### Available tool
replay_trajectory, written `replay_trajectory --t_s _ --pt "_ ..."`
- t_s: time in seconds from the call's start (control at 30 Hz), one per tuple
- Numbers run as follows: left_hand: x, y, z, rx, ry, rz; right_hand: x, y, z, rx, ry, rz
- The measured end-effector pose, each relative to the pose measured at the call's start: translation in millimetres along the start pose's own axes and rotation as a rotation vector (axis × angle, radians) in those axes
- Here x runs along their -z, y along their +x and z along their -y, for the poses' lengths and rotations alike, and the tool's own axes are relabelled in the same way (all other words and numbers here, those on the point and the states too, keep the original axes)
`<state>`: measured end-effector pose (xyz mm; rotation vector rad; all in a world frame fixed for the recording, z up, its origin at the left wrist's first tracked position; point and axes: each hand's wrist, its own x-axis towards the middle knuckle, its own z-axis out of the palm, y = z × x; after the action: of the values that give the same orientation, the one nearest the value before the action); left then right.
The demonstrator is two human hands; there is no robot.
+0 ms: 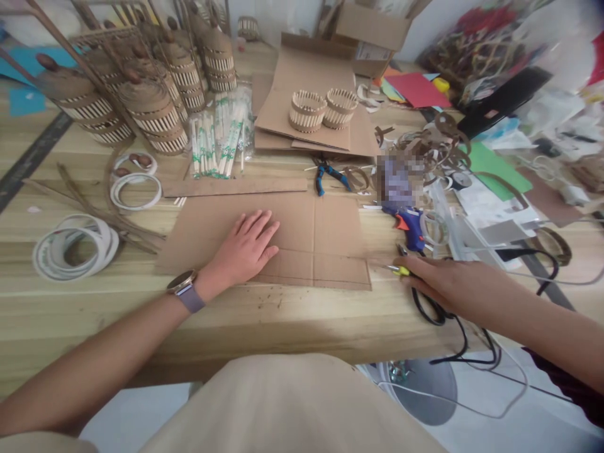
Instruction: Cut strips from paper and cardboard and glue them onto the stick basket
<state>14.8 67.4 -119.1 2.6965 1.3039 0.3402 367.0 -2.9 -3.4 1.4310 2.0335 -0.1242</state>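
Observation:
My left hand (252,245) lies flat with spread fingers on a sheet of brown cardboard (335,229). A dark line runs along the sheet near its front edge, and a fold crosses it. Just off the right edge of the sheet, my right hand (431,277) is closed around a utility knife (400,270) with a yellow body and a metal tip; most of it is hidden in the fingers. Behind the sheet rests a narrow cardboard strip (236,187). A blue hot glue gun (413,228) lies beyond my right hand.
Rolls of white tape (44,251) sit at left. Stick-sided lanterns (153,116) crowd the back left, beside wrapped chopsticks (217,141). Blue-handled pliers (333,178) lie behind the sheet. Two round stick baskets (306,112) stand on stacked cardboard. Black cable (465,343) hangs at the front right.

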Motion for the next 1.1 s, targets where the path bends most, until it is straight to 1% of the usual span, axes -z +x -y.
replay_trajectory --t_s 0.07,0.13,0.2,0.3,0.4,0.53,0.77,0.93,1.1 --pt "-0.2 0 4 0.025 -0.079 -0.022 11 10 21 0.104 0.028 -0.046" --pt "0.7 0 8 0.049 -0.187 -0.059 23 24 48 0.197 0.036 -0.086" --pt "2.9 -1 11 0.069 -0.307 -0.104 36 38 77 0.285 0.065 -0.156" --pt "7.3 -2 13 0.102 -0.448 -0.164 55 60 112 0.388 0.081 -0.145" --pt "9.5 -2 14 0.118 -0.524 -0.198 67 77 133 0.418 0.063 -0.121" --pt "9.2 -2 14 0.113 -0.550 -0.210 70 89 144 0.449 0.016 -0.178" --pt "9.2 -2 13 0.100 -0.547 -0.219 67 91 146 0.488 -0.003 -0.236" --pt "8.0 -2 13 0.087 -0.553 -0.224 68 92 148 0.492 -0.035 -0.211" --pt "8.0 -2 13 0.091 -0.547 -0.212 83 87 156 0.477 -0.112 -0.115"
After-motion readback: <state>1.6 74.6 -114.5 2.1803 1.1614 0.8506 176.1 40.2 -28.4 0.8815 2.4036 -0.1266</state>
